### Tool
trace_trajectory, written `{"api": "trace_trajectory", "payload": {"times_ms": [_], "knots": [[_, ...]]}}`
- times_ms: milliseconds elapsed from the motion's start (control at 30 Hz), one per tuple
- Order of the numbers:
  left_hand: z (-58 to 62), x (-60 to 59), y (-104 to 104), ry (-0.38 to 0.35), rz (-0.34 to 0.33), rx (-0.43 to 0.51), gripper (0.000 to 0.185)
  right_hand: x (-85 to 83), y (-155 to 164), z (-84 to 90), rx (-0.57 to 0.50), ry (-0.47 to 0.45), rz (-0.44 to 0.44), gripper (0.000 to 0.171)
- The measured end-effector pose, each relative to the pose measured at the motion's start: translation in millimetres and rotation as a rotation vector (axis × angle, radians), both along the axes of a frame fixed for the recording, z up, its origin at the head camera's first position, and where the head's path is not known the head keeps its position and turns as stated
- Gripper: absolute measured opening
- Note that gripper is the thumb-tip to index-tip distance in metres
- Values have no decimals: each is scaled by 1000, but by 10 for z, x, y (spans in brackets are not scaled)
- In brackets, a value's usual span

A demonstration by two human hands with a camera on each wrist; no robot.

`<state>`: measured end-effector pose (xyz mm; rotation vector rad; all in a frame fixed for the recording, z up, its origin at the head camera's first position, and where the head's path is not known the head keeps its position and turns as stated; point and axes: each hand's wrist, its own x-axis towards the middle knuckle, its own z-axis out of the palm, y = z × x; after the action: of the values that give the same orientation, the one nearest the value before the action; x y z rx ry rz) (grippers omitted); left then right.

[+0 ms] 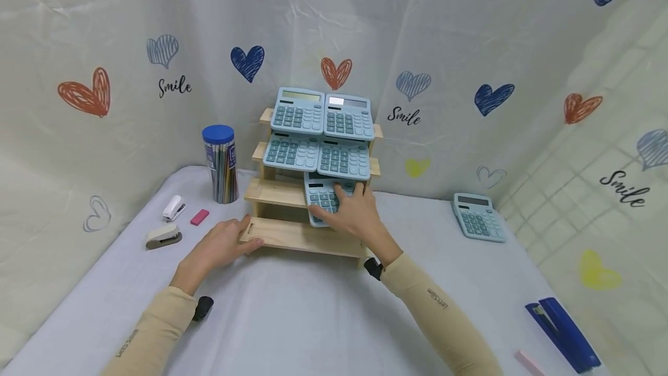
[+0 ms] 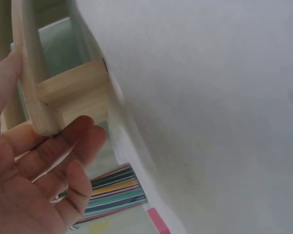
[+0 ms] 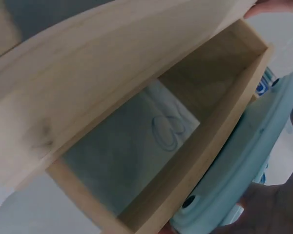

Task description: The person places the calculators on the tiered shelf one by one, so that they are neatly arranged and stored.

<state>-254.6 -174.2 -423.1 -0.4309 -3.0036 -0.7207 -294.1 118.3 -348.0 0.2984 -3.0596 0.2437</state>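
Observation:
A wooden tiered stand bears light blue calculators on its upper tiers. My left hand holds the left end of its lowest tier, the thumb in front; in the left wrist view, fingers curl by the wooden corner. My right hand grips a light blue calculator at the right of the third tier down, its thumb near the lower left edge. The right wrist view shows this calculator's edge leaning over the wooden rail, with part of the hand in shadow behind it.
Left of the stand are a blue-lidded tub of pencils, a pink eraser, a small white stapler and a grey-white stapler. To the right lie another calculator, a blue stapler and a pale pink bar.

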Motion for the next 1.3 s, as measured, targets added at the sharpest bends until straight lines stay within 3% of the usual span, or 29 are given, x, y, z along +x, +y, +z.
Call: {"api": "trace_trajectory", "payload": {"times_ms": [167, 333, 633, 867, 1067, 1300], "knots": [[-7, -5, -8, -12, 3, -1, 79, 11, -167, 4, -6, -38, 91, 107], [2, -16, -11, -36, 9, -7, 79, 7, -306, -20, 0, -39, 125, 111], [12, -21, 2, -44, 15, -28, 81, -137, -640, -114, -3, 31, 79, 112], [20, -17, 25, 0, -4, -34, 78, -188, -885, -170, -19, 79, 47, 110], [19, -9, 43, -16, -5, -31, 79, -150, -797, -158, -37, 67, 48, 109], [33, 1, 19, -46, 12, -30, 81, 35, -395, -120, -65, 33, 104, 100]]}}
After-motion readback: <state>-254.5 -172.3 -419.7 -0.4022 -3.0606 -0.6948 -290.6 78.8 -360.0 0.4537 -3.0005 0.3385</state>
